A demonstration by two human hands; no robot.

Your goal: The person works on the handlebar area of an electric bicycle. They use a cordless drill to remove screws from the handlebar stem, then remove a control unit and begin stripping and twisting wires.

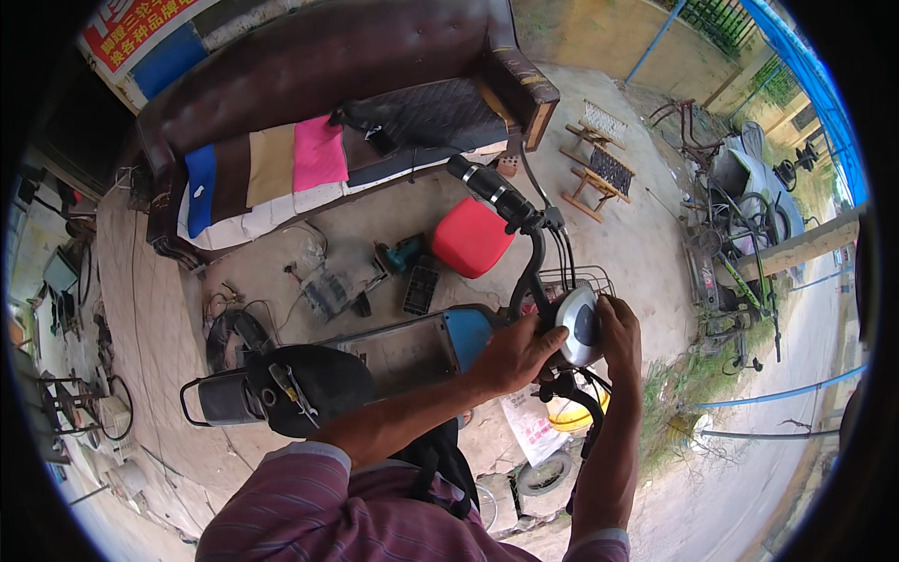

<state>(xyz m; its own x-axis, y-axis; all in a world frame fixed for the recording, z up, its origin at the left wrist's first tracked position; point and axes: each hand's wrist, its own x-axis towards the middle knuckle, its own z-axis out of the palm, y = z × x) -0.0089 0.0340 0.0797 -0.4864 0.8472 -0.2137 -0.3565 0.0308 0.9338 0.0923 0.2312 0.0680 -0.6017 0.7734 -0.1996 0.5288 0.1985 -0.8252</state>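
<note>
Head view: my left hand (520, 354) and right hand (620, 337) clamped on silver oval housing (581, 326), probably steadying both sides; hand tools (298, 398) on black seat (342, 373), left, likely for reach.

The bare left forearm (403, 412) slants up and rightward from the lower left of centre; the right forearm (611, 440) rises almost upright, right of centre. The left hand (517, 356) has its thumb stretched rightward, its other fingers mostly hidden. Facing it, slightly apart, the right hand (619, 332) curls its fingers.
</note>
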